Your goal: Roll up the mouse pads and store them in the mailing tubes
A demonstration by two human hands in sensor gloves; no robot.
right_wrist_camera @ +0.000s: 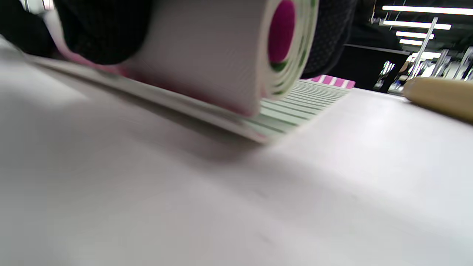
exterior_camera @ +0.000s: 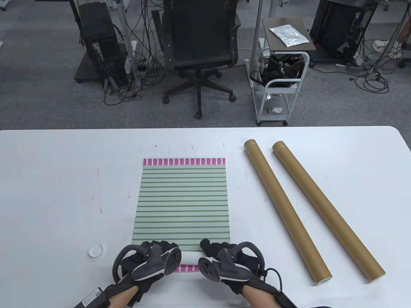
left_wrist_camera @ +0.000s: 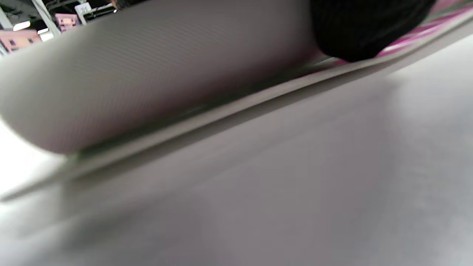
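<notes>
A green striped mouse pad [exterior_camera: 183, 202] with pink checked ends lies flat mid-table. Its near end is rolled up under both hands. My left hand [exterior_camera: 160, 246] and right hand [exterior_camera: 213, 247] grip the roll side by side, fingers curled over it. The roll [right_wrist_camera: 207, 55] shows a pink core and green layers and rests on a flat pink-edged layer [exterior_camera: 188, 268]. The left wrist view shows the roll's grey underside [left_wrist_camera: 147, 74] and a gloved finger [left_wrist_camera: 362, 26]. Two brown mailing tubes [exterior_camera: 285, 210] [exterior_camera: 327, 210] lie diagonally to the right.
A white round cap [exterior_camera: 96, 250] lies on the table left of my left hand. The nearer tube's end [right_wrist_camera: 439, 96] shows at the right of the right wrist view. An office chair [exterior_camera: 199, 48] and a cart [exterior_camera: 279, 80] stand beyond the table's far edge.
</notes>
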